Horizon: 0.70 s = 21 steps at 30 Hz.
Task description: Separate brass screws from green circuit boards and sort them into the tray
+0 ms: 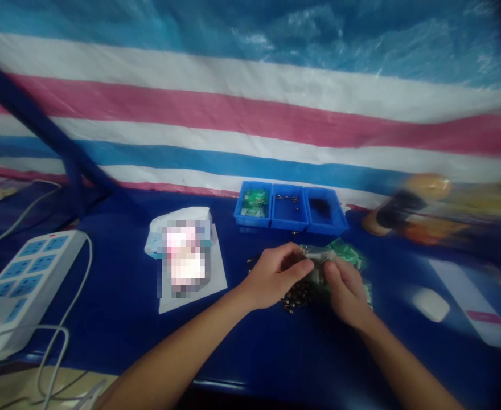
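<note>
Head view: left hand and right hand, fingers curled closed, grasp a clear plastic bag of green circuit boards above scattered brass connectors on a blue tabletop, before a three-compartment blue parts tray.

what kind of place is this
Likely a small electronics assembly bench: bagged green circuit boards in the hands, loose brass connectors, and blue parts bins near a power strip.
</note>
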{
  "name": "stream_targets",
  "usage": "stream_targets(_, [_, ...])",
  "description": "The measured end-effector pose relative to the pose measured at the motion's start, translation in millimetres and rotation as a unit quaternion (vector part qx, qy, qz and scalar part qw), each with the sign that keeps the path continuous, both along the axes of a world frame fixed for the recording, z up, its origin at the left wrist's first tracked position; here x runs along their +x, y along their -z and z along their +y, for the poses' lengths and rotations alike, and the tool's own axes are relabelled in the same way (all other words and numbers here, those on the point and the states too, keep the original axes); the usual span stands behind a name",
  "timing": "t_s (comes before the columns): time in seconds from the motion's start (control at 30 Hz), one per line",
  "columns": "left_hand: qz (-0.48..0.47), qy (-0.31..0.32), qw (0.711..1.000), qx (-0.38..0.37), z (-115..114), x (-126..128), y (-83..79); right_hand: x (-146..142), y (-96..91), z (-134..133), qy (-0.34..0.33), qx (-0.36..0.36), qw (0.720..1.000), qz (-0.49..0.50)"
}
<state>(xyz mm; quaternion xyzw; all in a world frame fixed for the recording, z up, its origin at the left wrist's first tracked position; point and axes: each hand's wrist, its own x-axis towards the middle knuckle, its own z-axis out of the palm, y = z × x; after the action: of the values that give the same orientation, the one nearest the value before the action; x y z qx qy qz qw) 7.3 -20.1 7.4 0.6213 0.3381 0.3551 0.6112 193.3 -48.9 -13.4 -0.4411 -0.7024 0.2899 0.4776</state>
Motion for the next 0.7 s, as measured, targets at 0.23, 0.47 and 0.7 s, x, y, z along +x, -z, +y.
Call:
stream_targets(0.23, [0.046, 0.016, 0.997, 0.053, -1.9, -3.8, -5.4, -3.5, -1.5, 2.0, -0.044, 0.035, 0.998, 0.002])
stream_targets(0.47, [0.018, 0.062, 0.996, 0.056, -3.1, -4.0, -9.9, -7.6, -3.4, -0.8, -0.050, 0.031, 0.998, 0.002])
stream_targets(0.7, [0.087, 0.047, 0.976, 0.193, -6.7, -3.2, -10.7, -8.6, -2.8, -4.4, -0.017, 0.037, 0.999, -0.002])
